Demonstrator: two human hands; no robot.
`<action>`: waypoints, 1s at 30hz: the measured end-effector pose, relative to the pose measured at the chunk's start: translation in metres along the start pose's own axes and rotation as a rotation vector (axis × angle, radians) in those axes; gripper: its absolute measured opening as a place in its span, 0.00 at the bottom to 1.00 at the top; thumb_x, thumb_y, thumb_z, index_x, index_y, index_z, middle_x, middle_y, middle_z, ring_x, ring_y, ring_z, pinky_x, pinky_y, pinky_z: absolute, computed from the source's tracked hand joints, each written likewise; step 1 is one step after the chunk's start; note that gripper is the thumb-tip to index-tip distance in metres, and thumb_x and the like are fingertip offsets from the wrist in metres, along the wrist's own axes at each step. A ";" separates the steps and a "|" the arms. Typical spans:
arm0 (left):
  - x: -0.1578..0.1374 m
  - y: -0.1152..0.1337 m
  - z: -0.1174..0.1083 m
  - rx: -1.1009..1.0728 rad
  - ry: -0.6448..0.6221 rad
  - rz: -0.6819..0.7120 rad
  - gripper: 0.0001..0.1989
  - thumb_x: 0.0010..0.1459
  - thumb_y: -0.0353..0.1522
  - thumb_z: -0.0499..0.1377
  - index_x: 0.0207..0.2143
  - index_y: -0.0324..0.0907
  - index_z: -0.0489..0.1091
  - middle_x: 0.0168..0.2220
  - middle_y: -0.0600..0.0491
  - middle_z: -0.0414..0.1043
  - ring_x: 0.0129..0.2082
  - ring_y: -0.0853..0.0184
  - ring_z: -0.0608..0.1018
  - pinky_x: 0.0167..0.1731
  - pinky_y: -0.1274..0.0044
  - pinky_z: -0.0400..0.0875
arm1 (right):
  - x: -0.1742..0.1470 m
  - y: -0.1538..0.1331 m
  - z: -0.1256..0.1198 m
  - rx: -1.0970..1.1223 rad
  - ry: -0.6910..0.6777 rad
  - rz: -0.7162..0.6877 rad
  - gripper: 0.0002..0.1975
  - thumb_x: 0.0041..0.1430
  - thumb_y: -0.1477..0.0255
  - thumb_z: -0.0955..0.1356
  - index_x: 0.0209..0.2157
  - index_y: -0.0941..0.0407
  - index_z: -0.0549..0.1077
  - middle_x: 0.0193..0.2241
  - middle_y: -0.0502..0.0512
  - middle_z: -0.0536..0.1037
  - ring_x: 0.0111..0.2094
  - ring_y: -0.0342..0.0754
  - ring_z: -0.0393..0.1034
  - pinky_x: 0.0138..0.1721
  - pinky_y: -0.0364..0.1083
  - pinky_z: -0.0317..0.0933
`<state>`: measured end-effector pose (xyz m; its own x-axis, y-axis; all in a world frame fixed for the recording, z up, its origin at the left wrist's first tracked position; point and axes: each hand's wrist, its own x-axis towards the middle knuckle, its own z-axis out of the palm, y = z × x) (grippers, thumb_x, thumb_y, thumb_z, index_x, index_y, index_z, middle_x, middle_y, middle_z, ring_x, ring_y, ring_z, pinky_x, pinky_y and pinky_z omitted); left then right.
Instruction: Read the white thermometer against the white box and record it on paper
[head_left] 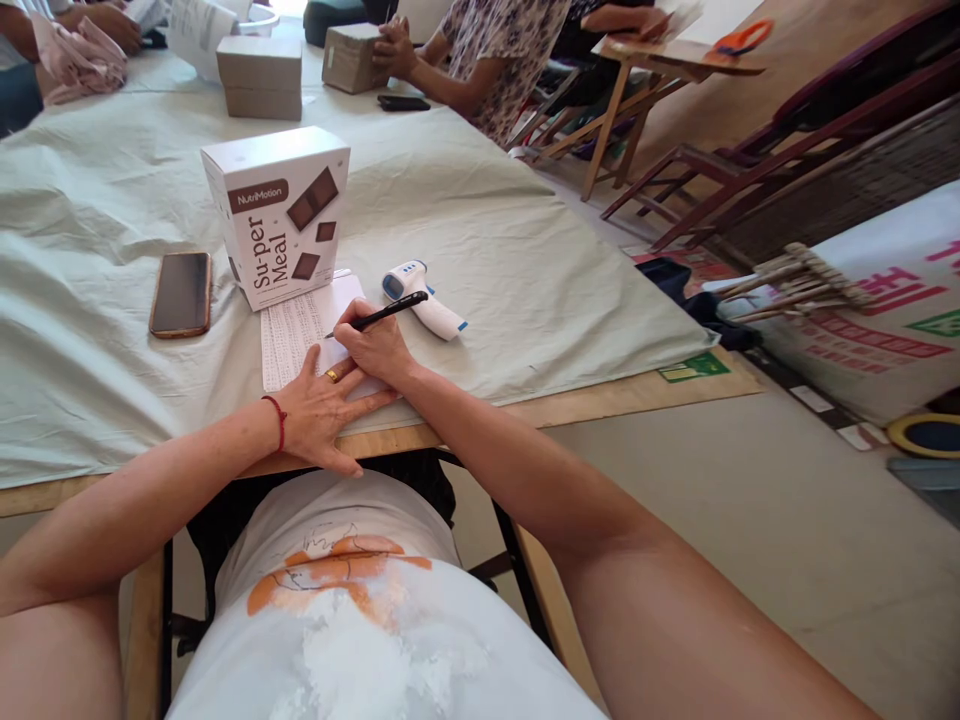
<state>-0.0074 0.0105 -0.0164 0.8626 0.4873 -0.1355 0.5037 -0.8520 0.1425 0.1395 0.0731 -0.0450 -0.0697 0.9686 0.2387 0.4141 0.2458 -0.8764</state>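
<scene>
My right hand (375, 343) is closed around a black pen (394, 309), its tip down at a sheet of paper (289, 335) covered in rows of small printed or written marks. Spread flat across the lower part of the sheet lies my left hand (319, 410), fingers apart, with a gold ring and a red string bracelet. A white NutriMotion box (277, 220) marked "Su-per Meal" stands upright at the paper's far edge, seeming to rest on it. Just right of the pen lies a white and blue infrared thermometer (425, 300).
A phone (181, 294) lies left of the box. Farther back are a cardboard box (259, 80), another box (351, 58) touched by a person's hands, and a dark phone (403, 103). A pale cloth (570, 330) covers the table. Chairs and a printed sack (870, 310) stand at the right.
</scene>
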 end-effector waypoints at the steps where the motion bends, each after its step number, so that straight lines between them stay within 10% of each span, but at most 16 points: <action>1: 0.000 0.000 0.000 0.002 -0.005 0.000 0.55 0.51 0.59 0.65 0.74 0.43 0.54 0.73 0.29 0.53 0.72 0.30 0.56 0.61 0.32 0.44 | 0.000 0.000 0.000 0.002 0.004 0.001 0.07 0.50 0.72 0.66 0.23 0.50 0.62 0.23 0.46 0.67 0.30 0.47 0.62 0.38 0.50 0.63; 30: 0.000 -0.001 0.000 -0.024 0.013 0.009 0.54 0.51 0.58 0.66 0.73 0.43 0.56 0.72 0.30 0.56 0.71 0.31 0.57 0.62 0.32 0.43 | 0.001 0.001 -0.001 -0.013 0.040 -0.022 0.06 0.48 0.69 0.65 0.22 0.50 0.62 0.22 0.47 0.68 0.29 0.47 0.61 0.35 0.48 0.62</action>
<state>-0.0085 0.0114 -0.0165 0.8678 0.4819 -0.1210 0.4964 -0.8518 0.1674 0.1405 0.0747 -0.0458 -0.0427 0.9607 0.2741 0.4246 0.2658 -0.8655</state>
